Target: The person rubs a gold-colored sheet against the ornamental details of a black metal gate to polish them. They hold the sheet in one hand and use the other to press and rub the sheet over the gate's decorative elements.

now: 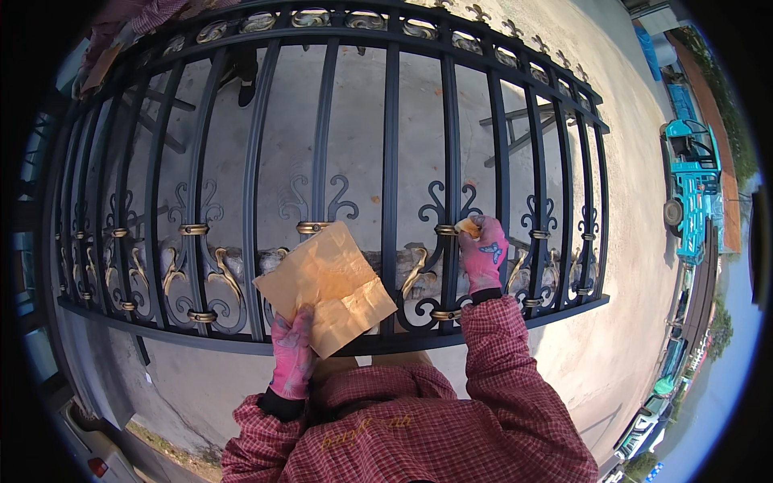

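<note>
Head view. A metal railing panel (390, 161) spans the frame in front of the person: dark, smooth, square-section bars, bowed by the lens, joined to rails along the near and far edges. Curled scrollwork (342, 197) flanks several bars; leaf-shaped parts (417, 274) and ribbed collars carry a gold finish with a metallic sheen. Pale, matte concrete ground (322, 113) shows between the bars, with thin trestle legs (527, 137) below at the right.

Left hand (292, 354), in a pink, smudged glove: grip clamped on the lower left edge of a brown card sheet (330, 290), thumb on top, other fingers mostly hidden. Sheet is roughly square, creased, slightly glossy in patches, tilted cornerwise above the near part of the panel.

Right hand (485, 253), pink glove with a blue butterfly-shaped print: grip pinched around a small yellowish piece (467, 228), apparently soft, its material uncertain as the fingers cover much of it. Piece sits at the right end of a gold collar (445, 230); contact cannot be confirmed.

Sleeves (506, 346) are red checked fabric with dark cuffs. Upper left: another person's checked sleeve (157, 14), partly cut off by the dark rim.
</note>
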The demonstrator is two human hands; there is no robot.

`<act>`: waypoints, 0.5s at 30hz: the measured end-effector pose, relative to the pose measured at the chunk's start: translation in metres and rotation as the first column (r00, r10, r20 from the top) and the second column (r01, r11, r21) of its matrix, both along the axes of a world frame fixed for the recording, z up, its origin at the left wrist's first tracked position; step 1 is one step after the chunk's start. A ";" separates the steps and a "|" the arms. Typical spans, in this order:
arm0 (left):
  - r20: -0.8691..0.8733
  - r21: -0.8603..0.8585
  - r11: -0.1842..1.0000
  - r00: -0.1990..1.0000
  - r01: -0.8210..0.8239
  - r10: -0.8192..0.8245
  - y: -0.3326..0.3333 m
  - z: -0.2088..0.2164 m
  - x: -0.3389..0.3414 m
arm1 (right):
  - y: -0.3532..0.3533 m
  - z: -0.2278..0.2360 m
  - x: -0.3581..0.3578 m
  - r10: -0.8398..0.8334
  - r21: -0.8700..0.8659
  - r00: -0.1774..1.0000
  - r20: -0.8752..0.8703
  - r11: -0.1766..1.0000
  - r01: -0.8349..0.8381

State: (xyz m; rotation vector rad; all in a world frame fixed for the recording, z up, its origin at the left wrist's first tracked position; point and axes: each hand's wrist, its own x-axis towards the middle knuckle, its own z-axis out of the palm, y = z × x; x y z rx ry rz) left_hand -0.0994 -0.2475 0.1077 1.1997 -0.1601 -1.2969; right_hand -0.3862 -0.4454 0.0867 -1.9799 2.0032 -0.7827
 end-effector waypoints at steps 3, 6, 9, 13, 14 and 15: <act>-0.010 0.065 0.996 0.998 0.063 -0.062 -0.010 -0.006 0.015 | 0.008 0.003 0.009 0.014 0.003 1.000 0.016 1.000 -0.014; 0.032 0.048 0.992 0.993 0.113 -0.115 -0.015 -0.026 0.020 | 0.006 -0.003 -0.005 -0.017 -0.002 0.998 -0.064 1.000 0.016; 0.043 0.062 0.988 0.989 0.139 -0.142 -0.033 -0.011 0.020 | 0.007 0.007 0.003 -0.088 0.040 0.990 0.107 0.996 0.085; -0.093 0.046 0.985 0.982 0.167 -0.162 -0.047 -0.007 0.016 | 0.007 -0.032 -0.037 -0.236 0.157 0.899 0.369 0.969 0.190; -0.078 0.034 0.986 0.984 0.165 -0.162 -0.050 -0.009 0.014 | 0.006 -0.030 -0.038 -0.257 0.210 0.858 0.444 0.961 0.179; 0.008 0.019 0.983 0.984 0.180 -0.180 -0.052 -0.011 0.011 | 0.004 -0.028 -0.037 -0.280 0.261 0.810 0.515 0.951 0.163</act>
